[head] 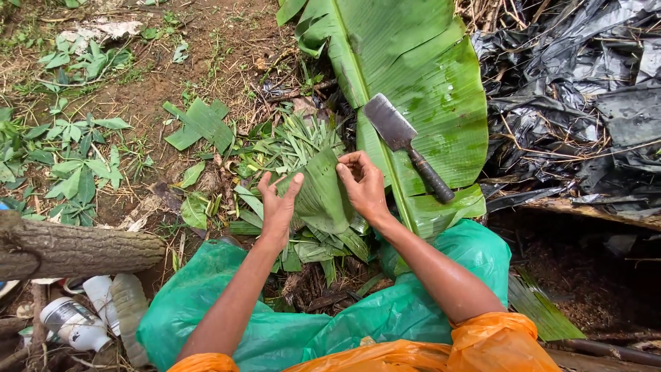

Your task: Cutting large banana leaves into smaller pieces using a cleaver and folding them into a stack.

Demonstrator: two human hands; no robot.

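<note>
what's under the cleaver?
The cleaver lies on a big banana leaf, blade across its midrib. Beneath the leaf nothing shows; it covers the ground there. Both hands hold a folded leaf piece nearby.

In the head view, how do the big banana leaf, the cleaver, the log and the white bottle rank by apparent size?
1. Big banana leaf, clearly the largest.
2. Log, partly cut off by the frame edge.
3. Cleaver.
4. White bottle, smallest, though it lies nearer the camera.

White labelled bottles (76, 322), bottom-left, beside log (76, 249)
</note>
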